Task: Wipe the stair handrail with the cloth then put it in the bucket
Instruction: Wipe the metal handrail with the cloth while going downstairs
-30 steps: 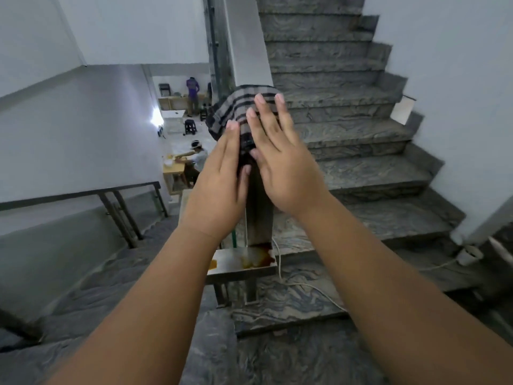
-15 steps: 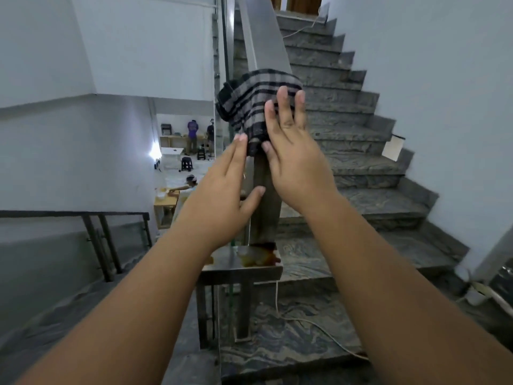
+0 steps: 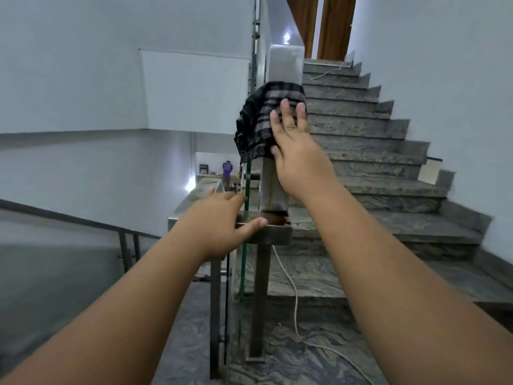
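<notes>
A dark plaid cloth [image 3: 261, 120] lies draped over the sloping steel handrail [image 3: 286, 65], hanging down its left side. My right hand [image 3: 297, 151] presses flat on the cloth's lower right part, fingers spread and pointing up the rail. My left hand [image 3: 219, 220] is lower, off the cloth, fingers apart over the flat steel landing section of the rail [image 3: 274, 234], thumb on its near edge. No bucket is in view.
Grey marble stairs [image 3: 369, 151] climb on the right to a brown door [image 3: 333, 26]. A white cable [image 3: 291, 287] runs down the steps. A glass panel edge [image 3: 245, 218] stands under the rail. A second railing [image 3: 83, 220] descends left; a person [image 3: 227, 170] stands far below.
My right hand has pushed the cloth further up the handrail. My left hand has left the cloth and dropped to the flat lower rail section. The view has tilted upward.
</notes>
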